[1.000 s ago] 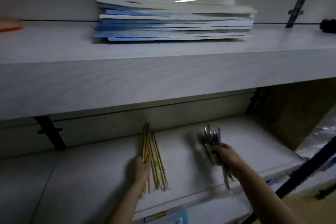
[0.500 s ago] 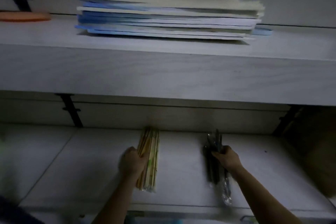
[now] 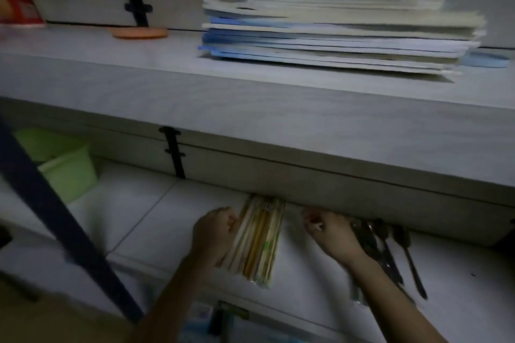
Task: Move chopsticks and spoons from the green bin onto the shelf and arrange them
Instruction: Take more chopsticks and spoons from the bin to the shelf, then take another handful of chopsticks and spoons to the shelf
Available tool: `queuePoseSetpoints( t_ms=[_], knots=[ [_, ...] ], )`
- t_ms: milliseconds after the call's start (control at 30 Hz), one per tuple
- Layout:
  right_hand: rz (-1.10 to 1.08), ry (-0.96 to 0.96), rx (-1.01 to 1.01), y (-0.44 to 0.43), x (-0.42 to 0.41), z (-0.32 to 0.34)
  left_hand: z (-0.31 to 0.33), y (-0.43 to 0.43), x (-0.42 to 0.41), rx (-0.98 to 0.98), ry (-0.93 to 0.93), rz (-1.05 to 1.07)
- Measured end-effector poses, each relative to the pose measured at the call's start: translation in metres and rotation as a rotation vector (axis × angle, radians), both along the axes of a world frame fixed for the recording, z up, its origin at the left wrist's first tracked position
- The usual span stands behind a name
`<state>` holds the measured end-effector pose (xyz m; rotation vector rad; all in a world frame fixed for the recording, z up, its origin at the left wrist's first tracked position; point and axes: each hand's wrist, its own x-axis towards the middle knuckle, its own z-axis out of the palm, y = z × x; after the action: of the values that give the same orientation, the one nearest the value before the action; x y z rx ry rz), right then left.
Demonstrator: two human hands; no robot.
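Looking down at the lower shelf [image 3: 156,231], I have both piles already out of the green bin [image 3: 64,172], which stands well off to the left at the back.

The chopsticks [image 3: 259,242] lie as one flat bundle, long axis running front to back with a slight lean, far tips tucked under the upper shelf [image 3: 250,120]. My left grip [image 3: 214,237] sits against the bundle's left edge, fingers curled onto it; I read that as a grasp on the chopsticks.

The spoons [image 3: 387,250] lie to the right, well apart from the chopsticks, also front to back, bowls toward the wall and handles toward me. They fan out a little, and one lies slightly off to the right of the rest. My right grip [image 3: 331,234] is between the two piles, just beside the spoons on their left, with the wrist crossing over their near ends. Its fingers are curled, but the dim, blurred view leaves me unable to tell whether it holds anything.

My judgement: moving is done and arranging is in hand. The coming move turns on the spoons lying to the right of the right grip, which is the nearer one. Squaring them would mean reaching rightward and gathering the handles parallel to the chopsticks.

A paper stack [image 3: 334,36] and an orange disc [image 3: 139,33] sit on the upper shelf.
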<state>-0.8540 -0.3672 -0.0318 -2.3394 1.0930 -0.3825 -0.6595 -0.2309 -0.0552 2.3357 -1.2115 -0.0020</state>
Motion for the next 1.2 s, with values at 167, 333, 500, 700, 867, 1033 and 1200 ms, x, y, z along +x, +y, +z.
queuePoseSetpoints(
  t_ms=[167, 333, 500, 700, 867, 1033, 1200],
  knots=[
    [0.368, 0.037, -0.101, 0.051, 0.074, 0.021, 0.023, 0.061, 0.025, 0.039, -0.061, 0.09],
    [0.644, -0.033, -0.131, 0.114, 0.143, 0.027, 0.038, 0.138, 0.053, 0.062, -0.114, 0.263],
    [0.805, -0.053, -0.132, 0.174, 0.204, 0.029, 0.04, 0.214, 0.09, 0.069, -0.14, 0.445],
    [0.885, -0.104, -0.089, 0.261, 0.284, 0.034, 0.046, 0.302, 0.15, 0.101, -0.172, 0.552],
    [0.884, -0.122, -0.096, 0.32, 0.357, 0.03, 0.053, 0.36, 0.207, 0.16, -0.2, 0.558],
    [0.85, -0.113, -0.147, 0.353, 0.417, 0.039, 0.064, 0.393, 0.255, 0.161, -0.203, 0.544],
    [0.818, -0.146, -0.119, 0.361, 0.468, 0.05, 0.07, 0.401, 0.307, 0.124, -0.197, 0.538]
  ],
)
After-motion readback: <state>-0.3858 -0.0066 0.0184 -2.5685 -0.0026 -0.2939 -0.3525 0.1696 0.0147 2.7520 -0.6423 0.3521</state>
